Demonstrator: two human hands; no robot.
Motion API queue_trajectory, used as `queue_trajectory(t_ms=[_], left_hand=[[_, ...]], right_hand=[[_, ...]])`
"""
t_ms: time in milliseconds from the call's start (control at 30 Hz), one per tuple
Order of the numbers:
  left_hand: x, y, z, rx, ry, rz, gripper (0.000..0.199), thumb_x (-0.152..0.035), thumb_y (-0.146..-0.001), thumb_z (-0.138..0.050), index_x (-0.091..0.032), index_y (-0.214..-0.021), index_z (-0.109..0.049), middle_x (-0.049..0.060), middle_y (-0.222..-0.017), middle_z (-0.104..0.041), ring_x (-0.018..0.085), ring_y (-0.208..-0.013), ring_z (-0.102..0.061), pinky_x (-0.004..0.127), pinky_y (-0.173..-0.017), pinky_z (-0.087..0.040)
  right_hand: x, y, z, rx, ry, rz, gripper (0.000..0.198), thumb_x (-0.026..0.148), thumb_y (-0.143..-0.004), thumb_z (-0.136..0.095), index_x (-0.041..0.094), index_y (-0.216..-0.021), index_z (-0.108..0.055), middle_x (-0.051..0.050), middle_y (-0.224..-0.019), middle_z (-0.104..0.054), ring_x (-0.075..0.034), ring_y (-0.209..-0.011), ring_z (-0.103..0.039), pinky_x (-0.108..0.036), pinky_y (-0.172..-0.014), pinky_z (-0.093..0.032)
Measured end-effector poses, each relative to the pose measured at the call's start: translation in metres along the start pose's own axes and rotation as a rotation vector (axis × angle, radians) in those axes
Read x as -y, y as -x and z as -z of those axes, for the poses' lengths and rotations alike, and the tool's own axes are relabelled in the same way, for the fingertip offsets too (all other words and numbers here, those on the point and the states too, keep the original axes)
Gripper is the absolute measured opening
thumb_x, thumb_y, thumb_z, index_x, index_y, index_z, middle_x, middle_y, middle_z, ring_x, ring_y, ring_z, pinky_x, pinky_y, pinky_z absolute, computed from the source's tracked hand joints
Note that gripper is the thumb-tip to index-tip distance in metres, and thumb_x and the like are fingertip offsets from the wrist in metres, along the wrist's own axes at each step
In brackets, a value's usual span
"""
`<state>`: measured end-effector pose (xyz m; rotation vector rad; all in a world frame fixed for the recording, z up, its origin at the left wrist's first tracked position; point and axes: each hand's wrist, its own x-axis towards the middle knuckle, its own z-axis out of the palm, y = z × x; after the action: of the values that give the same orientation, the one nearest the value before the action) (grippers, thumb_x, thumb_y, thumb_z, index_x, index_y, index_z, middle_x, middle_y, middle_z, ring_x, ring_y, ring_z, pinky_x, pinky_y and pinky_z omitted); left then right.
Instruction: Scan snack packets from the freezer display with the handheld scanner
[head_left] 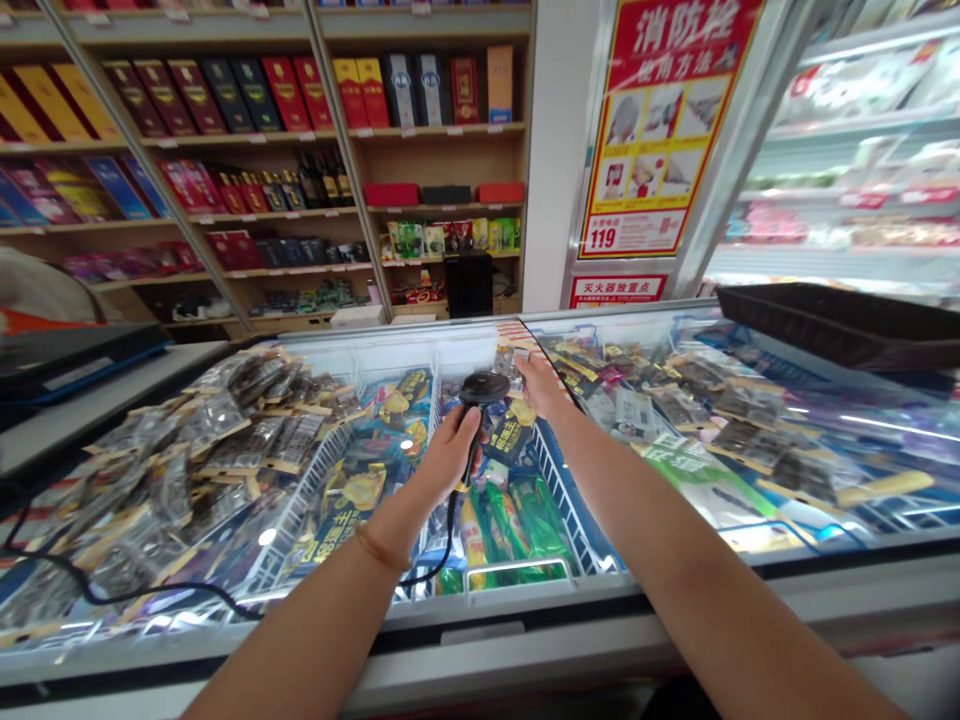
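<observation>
Left hand (450,445) gripped the barcode scanner (485,387), fingers wrapped round its handle, over the chest freezer (555,650); right hand (537,382) seemed to pinch a blurred clear packet (507,359) at the scanner's 1 o'clock. Likely scan step; next move called for squaring packet to scanner.

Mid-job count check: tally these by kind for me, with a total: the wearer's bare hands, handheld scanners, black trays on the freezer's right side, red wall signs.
Bare hands, left hand and right hand: 2
Handheld scanner: 1
Black tray: 1
Red wall signs, large poster and smaller sign below: 2
Total: 6
</observation>
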<state>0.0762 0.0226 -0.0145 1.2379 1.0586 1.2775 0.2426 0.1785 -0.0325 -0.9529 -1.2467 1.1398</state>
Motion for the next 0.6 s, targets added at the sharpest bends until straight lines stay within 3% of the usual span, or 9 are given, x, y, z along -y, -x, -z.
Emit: queue_trajectory(t_ms=[133,267,600], left_hand=[[-0.001,0.002,-0.005,0.038,-0.009,0.004,0.062,-0.079,-0.074,-0.073,-0.022,-0.088,-0.052,-0.003,-0.07,-0.062,0.008,-0.041,-0.05,0.022,-0.035,-0.039],[-0.004,0.005,-0.008,0.068,-0.031,0.021,0.066,-0.083,-0.071,-0.072,-0.022,-0.086,-0.052,-0.003,-0.069,-0.061,0.007,-0.04,-0.048,0.022,-0.035,-0.038],[-0.002,0.006,-0.007,0.084,-0.076,0.012,0.067,-0.084,-0.076,-0.068,-0.021,-0.092,-0.053,-0.003,-0.072,-0.06,0.008,-0.041,-0.047,0.023,-0.036,-0.038]], right_hand=[[0.002,0.003,-0.006,0.067,-0.303,-0.064,0.029,0.045,-0.093,-0.071,0.02,-0.107,-0.066,-0.004,-0.089,-0.08,-0.021,-0.09,-0.078,-0.031,-0.083,-0.06],[0.005,0.003,-0.005,0.03,-0.387,-0.094,0.027,0.044,-0.095,-0.071,0.022,-0.108,-0.065,-0.002,-0.088,-0.08,-0.021,-0.092,-0.078,-0.03,-0.08,-0.062],[-0.006,-0.005,-0.005,0.067,-0.506,-0.059,0.03,0.046,-0.086,-0.082,0.023,-0.099,-0.068,-0.002,-0.083,-0.08,-0.024,-0.093,-0.079,-0.036,-0.084,-0.064]])
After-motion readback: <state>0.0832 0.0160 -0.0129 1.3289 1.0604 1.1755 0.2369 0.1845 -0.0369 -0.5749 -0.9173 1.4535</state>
